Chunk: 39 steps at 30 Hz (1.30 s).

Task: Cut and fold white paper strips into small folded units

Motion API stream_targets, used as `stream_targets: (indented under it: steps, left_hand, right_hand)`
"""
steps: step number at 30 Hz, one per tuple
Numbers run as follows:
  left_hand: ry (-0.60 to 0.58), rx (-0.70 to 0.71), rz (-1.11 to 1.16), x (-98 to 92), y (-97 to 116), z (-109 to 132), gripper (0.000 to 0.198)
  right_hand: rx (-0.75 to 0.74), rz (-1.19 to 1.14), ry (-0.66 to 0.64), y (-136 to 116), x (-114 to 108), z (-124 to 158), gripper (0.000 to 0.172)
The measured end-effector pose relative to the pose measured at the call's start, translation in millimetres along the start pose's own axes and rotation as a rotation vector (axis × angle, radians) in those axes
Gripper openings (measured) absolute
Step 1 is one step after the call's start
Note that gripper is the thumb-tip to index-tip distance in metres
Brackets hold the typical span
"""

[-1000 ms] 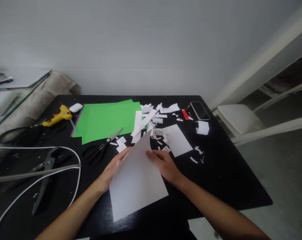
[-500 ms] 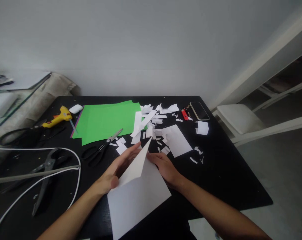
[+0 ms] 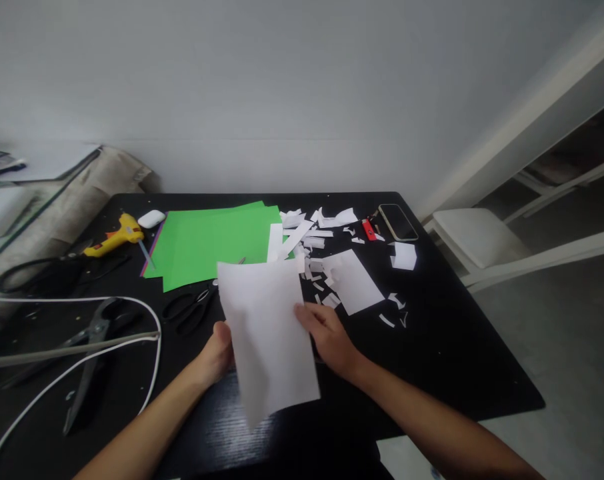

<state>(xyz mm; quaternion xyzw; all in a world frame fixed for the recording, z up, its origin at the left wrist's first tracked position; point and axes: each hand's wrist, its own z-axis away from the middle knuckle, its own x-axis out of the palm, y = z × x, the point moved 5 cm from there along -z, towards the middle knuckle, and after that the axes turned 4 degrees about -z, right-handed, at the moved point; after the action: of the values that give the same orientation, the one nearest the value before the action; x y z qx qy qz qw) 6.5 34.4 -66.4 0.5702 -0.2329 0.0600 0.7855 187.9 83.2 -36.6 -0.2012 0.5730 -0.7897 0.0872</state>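
A white sheet of paper [image 3: 272, 327] is held up, tilted, above the front of the black table. My right hand [image 3: 332, 337] is closed on its right edge, thumb on the near face and the other fingers mostly behind. At the left edge is my left hand [image 3: 219, 350], its thumb showing beside the paper. The rest of its fingers are hidden behind the sheet, so its grip is unclear. Just past the sheet's upper left corner lie black-handled scissors [image 3: 195, 308], partly covered by it. White paper scraps [image 3: 315, 243] are scattered beyond its top edge.
Green sheets [image 3: 202, 243] lie at the back of the table [image 3: 432, 360]. To the left are a yellow glue gun [image 3: 115, 240], a white case [image 3: 151, 219], large shears [image 3: 95, 343] and a white cable [image 3: 155, 373]. A phone [image 3: 399, 222], a red object [image 3: 369, 230] and another white sheet [image 3: 357, 283] lie right.
The paper, folded or bent up before, now shows one nearly flat face and has turned more upright. My left hand has slid down and behind its left edge; my right hand stays at the right.
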Motion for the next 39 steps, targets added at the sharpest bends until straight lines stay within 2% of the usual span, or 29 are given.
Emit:
stream_targets:
  steps: [4,9,11,13,16,19,21,26,29,32,34,39]
  left_hand:
    - [0.015,0.027,-0.090,3.4,3,-3,0.086]
    - [0.100,0.025,-0.318,12.7,17,-8,0.094]
    - [0.125,0.027,-0.392,14.4,21,-9,0.092]
    - [0.135,0.037,-0.456,14.8,24,-9,0.092]
    - [0.123,0.042,-0.549,16.4,25,-8,0.091]
    - [0.090,0.025,-0.606,20.1,23,-8,0.098]
    - [0.078,0.010,-0.641,21.9,22,-7,0.106]
    - [-0.007,0.010,-0.696,24.1,20,-2,0.121]
    - [-0.048,0.036,-0.598,23.9,22,-1,0.107]
    - [0.075,0.015,-0.496,17.3,24,-3,0.071]
    - [0.121,-0.033,-0.449,15.6,23,-6,0.056]
    - [0.103,-0.135,-0.267,18.8,17,-11,0.046]
  right_hand:
    - [-0.016,0.230,-0.260,5,17,10,0.054]
    - [-0.208,0.429,-0.357,-5,20,12,0.047]
    - [-0.295,0.437,-0.339,-10,15,10,0.042]
    - [-0.322,0.353,-0.281,-14,8,7,0.036]
    - [-0.232,0.147,-0.161,-12,-2,2,0.029]
    - [-0.162,0.040,-0.094,-8,-4,0,0.043]
    - [-0.139,0.028,-0.052,-8,-4,-1,0.046]
    - [-0.084,0.098,0.069,-9,-9,-3,0.038]
    - [-0.059,0.090,0.059,-10,-9,-5,0.036]
    - [-0.032,0.050,-0.011,-8,-5,-5,0.034]
    - [-0.014,0.035,-0.052,-5,-1,-5,0.033]
    - [0.005,-0.047,-0.082,-1,2,-6,0.037]
